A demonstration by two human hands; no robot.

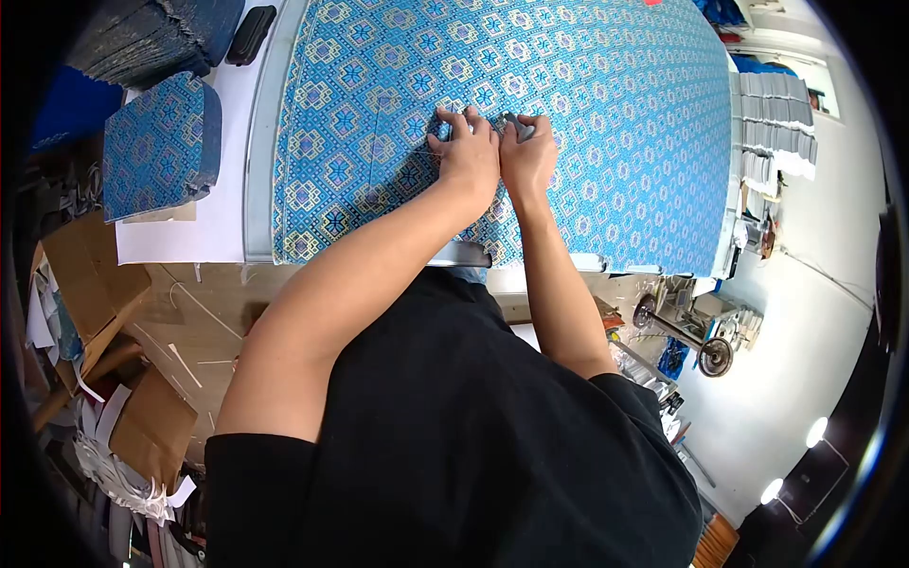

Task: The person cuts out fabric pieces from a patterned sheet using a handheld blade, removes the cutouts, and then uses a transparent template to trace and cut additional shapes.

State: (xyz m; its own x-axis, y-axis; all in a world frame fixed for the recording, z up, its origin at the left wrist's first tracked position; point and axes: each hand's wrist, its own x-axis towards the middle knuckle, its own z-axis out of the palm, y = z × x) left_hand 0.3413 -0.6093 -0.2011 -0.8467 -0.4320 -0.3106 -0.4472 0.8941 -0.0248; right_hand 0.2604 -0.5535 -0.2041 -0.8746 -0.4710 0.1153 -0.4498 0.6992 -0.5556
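Note:
A sheet of blue patterned fabric (pixel 606 180), with yellow and white motifs, lies over the table in front of me. My left hand (pixel 467 154) rests on it, palm down, its fingers apart and slightly bent. Right beside it, almost touching, my right hand (pixel 530 163) is closed around a small dark grey tool (pixel 519 129). Most of that tool is covered by the fingers, so its kind is not clear. A thin straight line runs along the fabric to the left of my hands.
At the left stands a thick stack of cut pieces in the same fabric (pixel 156 147), with a darker stack (pixel 151 38) behind. A black case (pixel 251 36) lies near the table's edge strip (pixel 265 142). Grey-white stacks (pixel 776 114) stand at the right. Cardboard (pixel 156 426) lies at lower left.

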